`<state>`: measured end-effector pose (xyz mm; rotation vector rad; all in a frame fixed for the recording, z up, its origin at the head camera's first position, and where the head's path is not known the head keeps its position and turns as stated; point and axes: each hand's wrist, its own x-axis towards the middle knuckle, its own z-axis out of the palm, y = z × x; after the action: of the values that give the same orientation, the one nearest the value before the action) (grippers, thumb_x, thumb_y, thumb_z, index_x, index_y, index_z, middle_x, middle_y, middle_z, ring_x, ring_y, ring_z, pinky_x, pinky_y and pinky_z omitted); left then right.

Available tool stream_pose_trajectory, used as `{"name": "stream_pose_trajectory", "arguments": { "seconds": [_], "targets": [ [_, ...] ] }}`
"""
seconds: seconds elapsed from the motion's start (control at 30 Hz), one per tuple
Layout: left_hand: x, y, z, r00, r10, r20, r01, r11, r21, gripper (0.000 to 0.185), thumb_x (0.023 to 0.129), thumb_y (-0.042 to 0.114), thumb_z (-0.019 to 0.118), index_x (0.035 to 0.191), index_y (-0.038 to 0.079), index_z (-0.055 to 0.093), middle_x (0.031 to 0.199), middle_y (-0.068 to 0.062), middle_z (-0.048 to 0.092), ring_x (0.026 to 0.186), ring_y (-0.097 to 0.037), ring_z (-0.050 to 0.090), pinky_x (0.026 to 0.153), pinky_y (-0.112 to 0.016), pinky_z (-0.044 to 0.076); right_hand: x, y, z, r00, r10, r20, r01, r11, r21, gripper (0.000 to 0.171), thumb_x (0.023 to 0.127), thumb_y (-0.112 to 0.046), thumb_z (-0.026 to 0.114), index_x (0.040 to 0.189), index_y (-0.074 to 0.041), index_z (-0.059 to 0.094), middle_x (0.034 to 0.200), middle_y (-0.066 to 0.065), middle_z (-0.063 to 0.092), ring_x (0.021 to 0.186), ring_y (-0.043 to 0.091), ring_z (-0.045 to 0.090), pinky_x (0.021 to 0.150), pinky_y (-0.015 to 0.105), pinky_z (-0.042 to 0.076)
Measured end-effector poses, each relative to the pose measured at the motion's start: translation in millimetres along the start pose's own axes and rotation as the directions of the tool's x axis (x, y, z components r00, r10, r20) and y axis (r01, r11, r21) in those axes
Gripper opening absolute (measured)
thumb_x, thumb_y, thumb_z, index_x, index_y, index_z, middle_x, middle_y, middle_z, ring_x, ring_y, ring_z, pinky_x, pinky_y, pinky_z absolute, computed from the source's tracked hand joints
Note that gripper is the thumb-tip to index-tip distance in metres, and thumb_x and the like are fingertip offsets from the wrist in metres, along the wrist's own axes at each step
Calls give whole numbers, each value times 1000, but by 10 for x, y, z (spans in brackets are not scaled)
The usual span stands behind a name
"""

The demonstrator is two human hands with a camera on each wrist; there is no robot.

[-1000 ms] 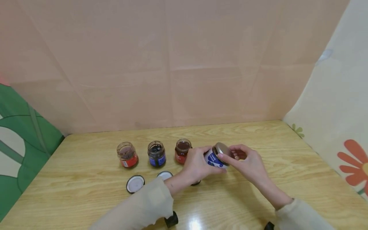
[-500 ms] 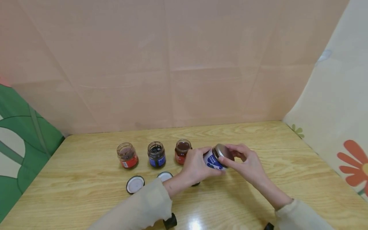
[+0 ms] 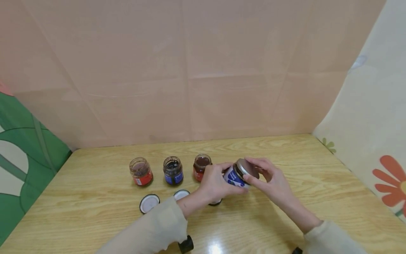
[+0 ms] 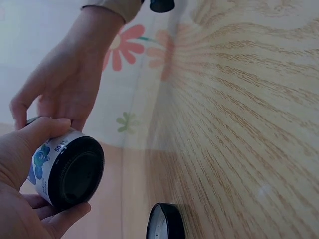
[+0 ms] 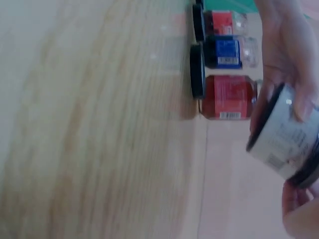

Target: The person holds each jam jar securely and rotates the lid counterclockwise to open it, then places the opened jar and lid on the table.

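Observation:
A small jar with a blue and white label [image 3: 233,177] is held tilted above the wooden table [image 3: 285,211]. My left hand [image 3: 215,183] grips its body [image 4: 65,172] from the left. My right hand [image 3: 269,178] has its fingers curled round the metal lid [image 3: 246,167] on the jar's mouth. In the right wrist view the jar [image 5: 281,137] shows with its dark base toward the table and fingers on it.
Three open jars stand in a row behind: red label [image 3: 141,171], blue label [image 3: 173,170], red label [image 3: 201,166]. Loose lids lie in front of them, one [image 3: 149,203] at left, another [image 3: 182,194] beside my sleeve, a third [image 4: 165,222] under my left hand.
My right hand's fingers have shifted round the lid, turning on it. The jar stays in my left hand at nearly the same place.

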<state>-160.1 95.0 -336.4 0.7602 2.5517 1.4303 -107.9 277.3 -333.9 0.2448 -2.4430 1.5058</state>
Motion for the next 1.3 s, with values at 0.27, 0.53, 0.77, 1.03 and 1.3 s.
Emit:
{"name": "stream_pose_trajectory", "arguments": {
  "seconds": [0.27, 0.53, 0.77, 1.03, 1.3],
  "targets": [
    [-18, 58, 22, 999, -22, -30, 21, 999, -38, 70, 60, 36, 91, 121, 13, 64, 100, 1, 70, 81, -3, 61, 69, -17, 50, -32, -151, 127, 922, 353, -161, -366, 929, -56, 67, 86, -43, 69, 135, -4, 43, 129, 13, 51, 112, 20, 47, 82, 19, 42],
    [-5, 75, 44, 997, 2, -76, -1, 1000, 9, 65, 59, 39, 91, 111, 11, 64, 95, 1, 69, 79, -4, 59, 66, -16, 48, -33, -168, 187, 864, 456, -216, -470, 883, -17, 71, 82, -50, 70, 130, -4, 44, 121, 12, 50, 103, 19, 45, 75, 23, 42],
    [-8, 65, 45, 996, 16, -89, -13, 999, 41, 65, 59, 40, 90, 111, 11, 64, 96, 1, 69, 80, -5, 60, 67, -16, 48, -25, -169, 198, 857, 462, -227, -466, 884, 38, 67, 82, -46, 72, 128, -3, 48, 125, 13, 52, 105, 17, 48, 78, 21, 43],
    [-12, 44, 44, 995, 27, -95, -20, 997, 81, 66, 60, 41, 90, 112, 12, 64, 96, 1, 70, 82, -7, 60, 69, -17, 48, -17, -149, 179, 887, 402, -227, -395, 915, 79, 55, 81, -33, 76, 123, -3, 57, 107, 0, 62, 91, 8, 55, 75, 16, 47],
    [1, 4, -24, 1000, -14, -27, 13, 999, -38, 68, 60, 40, 90, 117, 14, 64, 100, 4, 69, 84, -3, 61, 72, -19, 50, -9, -36, 107, 979, 154, -136, -144, 986, 81, 42, 85, -11, 70, 124, 1, 59, 101, -20, 64, 96, -1, 58, 81, 14, 44]
  ]
}}
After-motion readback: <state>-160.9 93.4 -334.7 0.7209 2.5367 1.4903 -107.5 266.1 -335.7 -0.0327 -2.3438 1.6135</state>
